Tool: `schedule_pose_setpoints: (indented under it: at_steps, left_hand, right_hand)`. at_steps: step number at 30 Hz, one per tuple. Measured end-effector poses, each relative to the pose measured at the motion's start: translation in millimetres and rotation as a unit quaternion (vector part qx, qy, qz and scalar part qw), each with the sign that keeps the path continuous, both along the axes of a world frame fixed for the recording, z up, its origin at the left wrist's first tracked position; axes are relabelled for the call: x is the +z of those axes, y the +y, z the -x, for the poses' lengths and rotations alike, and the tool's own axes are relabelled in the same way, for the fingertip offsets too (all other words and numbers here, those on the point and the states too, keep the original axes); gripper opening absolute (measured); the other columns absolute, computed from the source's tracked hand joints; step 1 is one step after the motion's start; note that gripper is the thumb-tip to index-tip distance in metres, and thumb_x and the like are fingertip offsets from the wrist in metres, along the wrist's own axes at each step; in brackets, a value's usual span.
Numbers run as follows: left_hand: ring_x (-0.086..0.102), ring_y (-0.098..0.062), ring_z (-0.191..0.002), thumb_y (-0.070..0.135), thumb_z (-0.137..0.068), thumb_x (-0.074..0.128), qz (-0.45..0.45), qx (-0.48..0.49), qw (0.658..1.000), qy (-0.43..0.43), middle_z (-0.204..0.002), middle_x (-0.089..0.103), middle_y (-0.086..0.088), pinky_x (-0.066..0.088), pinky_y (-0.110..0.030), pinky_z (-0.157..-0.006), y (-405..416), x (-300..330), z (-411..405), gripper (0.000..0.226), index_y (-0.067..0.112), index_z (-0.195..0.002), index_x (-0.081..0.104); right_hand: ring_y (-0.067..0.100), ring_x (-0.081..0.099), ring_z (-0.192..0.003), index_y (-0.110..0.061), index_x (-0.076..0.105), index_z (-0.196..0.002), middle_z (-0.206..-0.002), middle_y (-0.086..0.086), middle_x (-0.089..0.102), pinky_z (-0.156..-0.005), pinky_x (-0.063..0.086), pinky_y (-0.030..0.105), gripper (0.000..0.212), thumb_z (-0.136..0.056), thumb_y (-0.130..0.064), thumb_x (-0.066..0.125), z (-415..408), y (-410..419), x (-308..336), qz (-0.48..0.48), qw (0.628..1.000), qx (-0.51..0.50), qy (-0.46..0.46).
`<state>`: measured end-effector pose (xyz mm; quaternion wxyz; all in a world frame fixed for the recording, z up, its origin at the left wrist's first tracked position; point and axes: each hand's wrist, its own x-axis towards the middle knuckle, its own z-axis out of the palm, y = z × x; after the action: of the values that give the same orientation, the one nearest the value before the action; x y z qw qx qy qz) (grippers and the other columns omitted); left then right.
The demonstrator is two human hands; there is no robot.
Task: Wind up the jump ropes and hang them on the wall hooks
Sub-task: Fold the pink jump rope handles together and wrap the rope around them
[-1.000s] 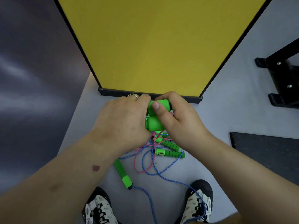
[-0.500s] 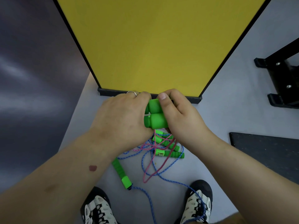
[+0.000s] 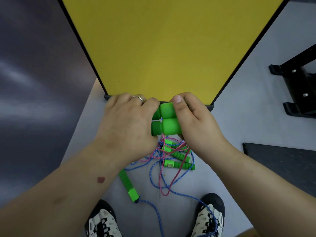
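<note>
At frame centre, both hands clasp the paired green handles [image 3: 166, 121], long axes running left-right; left hand [image 3: 127, 124] and right hand [image 3: 196, 124] flank them equally; pink rope [image 3: 162, 183] dangles below toward the floor.

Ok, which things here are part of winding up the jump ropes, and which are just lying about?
Job:
- pair of green handles, gripped by left hand and right hand
- pink rope hanging from them
- blue rope and ribbed green handles on the floor

Lying about:
- yellow panel
- black mat
- black stand
</note>
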<state>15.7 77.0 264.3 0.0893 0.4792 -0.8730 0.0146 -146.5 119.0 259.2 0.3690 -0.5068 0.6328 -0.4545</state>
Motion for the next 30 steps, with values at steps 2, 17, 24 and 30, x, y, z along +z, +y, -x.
schedule_pose_setpoints:
  at_steps: [2,17,24,30]
  left_hand:
    - [0.057,-0.033,-0.087,0.046,-0.062,0.047,0.009,-0.003,1.000,0.013,-0.083,0.057,0.002,0.043,-0.040,-0.076,0,1,0,0.041,0.024,-0.095,0.057]
    - [0.059,-0.031,-0.084,0.035,-0.070,0.062,-0.090,0.060,0.994,-0.028,-0.088,0.055,0.002,0.041,-0.034,-0.063,-10,13,-14,0.044,0.035,-0.114,0.056]
    - [0.056,-0.025,-0.079,0.033,-0.066,0.069,-0.176,0.070,0.981,0.047,-0.081,0.054,0.005,0.041,-0.032,-0.058,-6,22,-5,0.034,0.033,-0.096,0.052]
    - [0.052,-0.031,-0.077,0.027,-0.069,0.065,-0.080,0.118,0.990,-0.010,-0.081,0.048,0.003,0.034,-0.032,-0.059,-9,10,-10,0.035,0.030,-0.101,0.052]
  right_hand:
    - [0.004,0.043,-0.061,-0.023,0.058,-0.088,-0.064,-0.013,0.046,-0.055,0.036,0.020,0.028,-0.105,-0.040,0.045,-1,1,1,-0.002,1.000,0.010,-0.021]
    - [0.009,0.049,-0.055,-0.027,0.061,-0.110,-0.075,0.000,0.066,-0.053,0.040,0.026,0.025,-0.096,-0.011,0.047,41,-10,1,-0.126,0.959,0.173,0.187]
    - [-0.006,0.056,-0.065,-0.029,0.060,-0.093,-0.071,-0.022,0.059,-0.068,0.043,0.024,0.024,-0.101,-0.009,0.050,20,-3,-19,-0.081,0.971,0.165,0.151]
    - [0.013,0.033,-0.055,-0.022,0.029,-0.080,-0.066,-0.005,0.032,-0.062,0.029,0.034,0.031,-0.104,-0.038,0.040,-5,14,-16,-0.149,0.864,0.235,0.421]
